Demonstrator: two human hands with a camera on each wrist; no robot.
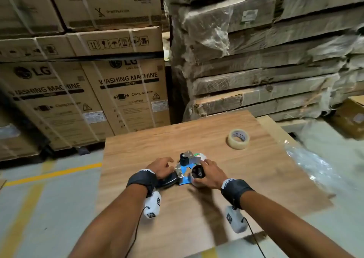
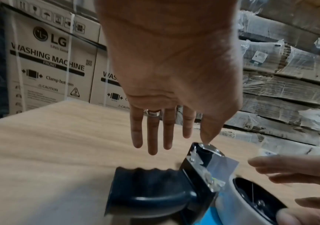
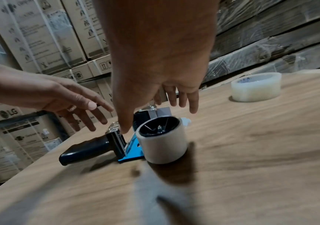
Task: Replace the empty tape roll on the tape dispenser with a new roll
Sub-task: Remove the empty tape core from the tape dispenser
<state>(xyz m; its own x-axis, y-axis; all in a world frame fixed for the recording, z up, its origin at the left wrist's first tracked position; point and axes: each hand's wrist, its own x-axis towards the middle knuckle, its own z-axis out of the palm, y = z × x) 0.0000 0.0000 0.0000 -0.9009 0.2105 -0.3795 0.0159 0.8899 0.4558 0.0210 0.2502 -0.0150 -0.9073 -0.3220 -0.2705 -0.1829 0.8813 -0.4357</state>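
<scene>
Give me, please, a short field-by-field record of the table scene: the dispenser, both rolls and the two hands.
dispenser: tape dispenser lies on its side on the wooden table
empty roll: bare core sits on the dispenser's hub
new roll: clear tape roll lies flat, apart, farther back to the right
left hand: left hand open above the handle, gripping nothing
right hand: right hand open, fingers around the core; contact unclear

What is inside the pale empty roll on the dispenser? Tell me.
Inside the pale cardboard core sits the dispenser's black spoked hub with a metal centre pin. Its deeper mounting is hidden by the core's wall.
</scene>
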